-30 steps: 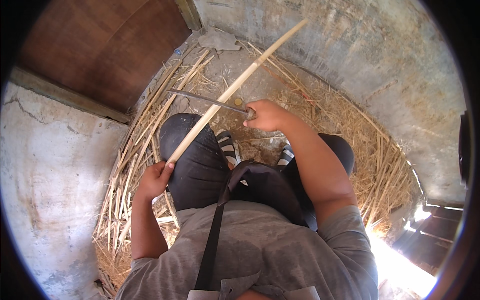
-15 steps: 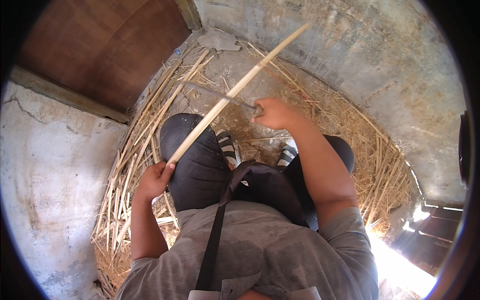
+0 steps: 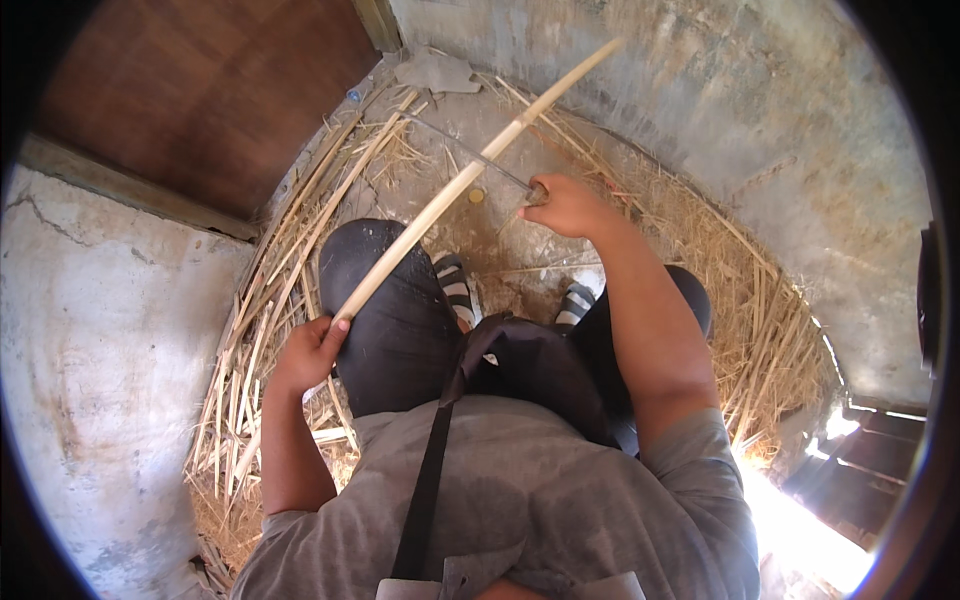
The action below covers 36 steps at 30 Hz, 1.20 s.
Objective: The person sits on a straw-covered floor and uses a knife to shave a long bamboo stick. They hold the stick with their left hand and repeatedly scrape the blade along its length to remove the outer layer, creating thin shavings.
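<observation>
My left hand [image 3: 310,354] is closed around the lower end of a long pale bamboo strip [image 3: 425,217], thumb on top. The strip slants up to the far right across my left knee [image 3: 362,250]. In my right hand [image 3: 566,206] is the handle of a long, narrow-bladed knife [image 3: 447,137]. The blade crosses the strip beyond its middle, pointing to the far left, and appears to touch it. My right fingers are wrapped round the handle, partly hiding it.
Long split strips [image 3: 290,270] lie in a heap on the left. Fine shavings and strips [image 3: 745,330] cover the floor on the right. Stained walls [image 3: 720,90] curve around, with a brown wooden panel [image 3: 220,90] at far left. My striped sandals [image 3: 455,288] rest between my knees.
My right hand and the knife have moved away from me and slightly right, farther up the strip. The left hand stays almost still on the strip's end.
</observation>
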Each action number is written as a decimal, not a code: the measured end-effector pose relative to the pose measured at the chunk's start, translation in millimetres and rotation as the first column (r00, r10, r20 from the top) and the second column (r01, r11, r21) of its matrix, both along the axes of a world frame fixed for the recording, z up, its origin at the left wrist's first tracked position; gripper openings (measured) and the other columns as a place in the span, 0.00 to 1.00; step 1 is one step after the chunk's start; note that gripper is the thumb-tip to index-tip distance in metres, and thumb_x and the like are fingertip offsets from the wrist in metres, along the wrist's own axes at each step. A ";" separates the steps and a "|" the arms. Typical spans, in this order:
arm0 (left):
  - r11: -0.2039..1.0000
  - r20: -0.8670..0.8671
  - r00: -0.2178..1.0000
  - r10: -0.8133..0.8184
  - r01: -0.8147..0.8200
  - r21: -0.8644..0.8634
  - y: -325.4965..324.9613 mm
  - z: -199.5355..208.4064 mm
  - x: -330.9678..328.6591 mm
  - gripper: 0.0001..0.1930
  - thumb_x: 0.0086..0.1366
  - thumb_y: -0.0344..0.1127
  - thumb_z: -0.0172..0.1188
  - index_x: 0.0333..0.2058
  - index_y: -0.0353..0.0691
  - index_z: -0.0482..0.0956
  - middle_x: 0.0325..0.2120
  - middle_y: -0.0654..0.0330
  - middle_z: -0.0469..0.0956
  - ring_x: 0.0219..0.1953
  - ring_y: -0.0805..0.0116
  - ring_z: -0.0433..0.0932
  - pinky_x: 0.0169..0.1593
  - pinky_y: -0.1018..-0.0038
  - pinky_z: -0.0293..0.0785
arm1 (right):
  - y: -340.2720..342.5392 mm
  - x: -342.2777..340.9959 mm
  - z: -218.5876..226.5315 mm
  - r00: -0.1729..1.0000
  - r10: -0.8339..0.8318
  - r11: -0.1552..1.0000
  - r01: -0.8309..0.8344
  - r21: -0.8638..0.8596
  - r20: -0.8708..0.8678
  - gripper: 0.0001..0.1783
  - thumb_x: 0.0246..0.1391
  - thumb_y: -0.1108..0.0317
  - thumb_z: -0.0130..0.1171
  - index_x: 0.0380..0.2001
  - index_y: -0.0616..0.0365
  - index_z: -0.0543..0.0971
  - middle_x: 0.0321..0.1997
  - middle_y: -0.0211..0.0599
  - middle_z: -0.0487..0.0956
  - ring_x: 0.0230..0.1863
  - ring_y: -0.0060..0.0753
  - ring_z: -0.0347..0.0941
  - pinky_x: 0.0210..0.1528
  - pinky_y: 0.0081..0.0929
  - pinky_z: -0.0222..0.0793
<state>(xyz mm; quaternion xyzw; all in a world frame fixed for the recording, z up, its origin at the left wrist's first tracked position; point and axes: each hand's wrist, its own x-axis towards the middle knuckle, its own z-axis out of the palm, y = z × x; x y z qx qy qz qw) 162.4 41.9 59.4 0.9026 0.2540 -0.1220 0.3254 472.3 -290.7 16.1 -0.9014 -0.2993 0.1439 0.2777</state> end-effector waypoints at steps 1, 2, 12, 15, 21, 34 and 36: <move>1.000 0.005 1.000 -0.003 0.003 0.001 -0.3 -0.6 -0.7 0.29 0.72 0.57 0.55 0.26 0.33 0.76 0.17 0.55 0.71 0.21 0.65 0.68 0.28 0.65 0.66 | 3.9 -4.2 0.8 0.997 0.071 0.997 -0.072 -0.027 -0.019 0.33 0.51 0.49 0.68 0.54 0.60 0.78 0.48 0.53 0.82 0.52 0.56 0.78 0.54 0.44 0.71; 1.000 0.011 1.000 -0.006 0.006 0.003 -1.5 0.3 -0.5 0.28 0.72 0.57 0.55 0.26 0.33 0.76 0.17 0.55 0.71 0.21 0.65 0.68 0.28 0.65 0.66 | 8.9 -7.4 2.4 0.989 0.142 0.988 -0.144 -0.053 -0.041 0.32 0.52 0.48 0.68 0.53 0.60 0.79 0.46 0.53 0.82 0.51 0.55 0.78 0.53 0.44 0.71; 1.000 0.035 0.999 -0.004 0.004 -0.020 -6.6 4.6 0.2 0.27 0.73 0.54 0.56 0.26 0.33 0.75 0.16 0.60 0.68 0.22 0.70 0.64 0.28 0.67 0.64 | 6.8 1.7 5.5 0.996 -0.033 0.999 0.033 0.003 -0.078 0.28 0.51 0.50 0.68 0.49 0.59 0.81 0.43 0.52 0.82 0.49 0.55 0.78 0.51 0.46 0.72; 1.000 0.011 1.000 0.000 0.000 -0.016 -5.7 4.9 0.7 0.27 0.73 0.54 0.56 0.26 0.33 0.75 0.16 0.60 0.68 0.22 0.70 0.64 0.28 0.67 0.63 | 2.1 1.3 10.4 0.995 -0.020 1.000 0.019 -0.011 -0.102 0.29 0.50 0.49 0.68 0.49 0.59 0.81 0.45 0.53 0.82 0.50 0.56 0.78 0.52 0.46 0.72; 1.000 0.025 1.000 0.005 -0.004 -0.029 -1.8 -1.9 -2.7 0.27 0.73 0.55 0.56 0.26 0.33 0.75 0.16 0.60 0.68 0.22 0.70 0.64 0.28 0.67 0.63 | 35.2 -33.4 18.5 0.934 0.342 0.932 -0.352 -0.086 -0.106 0.32 0.51 0.49 0.68 0.52 0.64 0.79 0.47 0.57 0.81 0.49 0.58 0.78 0.52 0.42 0.73; 1.000 0.031 1.000 0.005 -0.005 -0.010 -5.5 1.3 0.9 0.27 0.73 0.55 0.55 0.26 0.33 0.75 0.16 0.58 0.69 0.22 0.68 0.65 0.28 0.66 0.64 | 17.2 -9.7 -14.5 0.989 0.131 0.990 -0.135 0.051 0.071 0.36 0.51 0.50 0.70 0.57 0.64 0.77 0.44 0.54 0.83 0.44 0.51 0.81 0.47 0.45 0.73; 1.000 0.024 1.000 0.018 -0.018 -0.021 -6.2 1.1 -0.3 0.27 0.73 0.55 0.56 0.26 0.33 0.75 0.16 0.58 0.69 0.21 0.68 0.65 0.28 0.66 0.64 | 34.5 -28.0 4.6 0.952 0.299 0.953 -0.302 -0.039 -0.062 0.35 0.51 0.50 0.70 0.56 0.64 0.77 0.43 0.54 0.83 0.45 0.52 0.80 0.49 0.46 0.73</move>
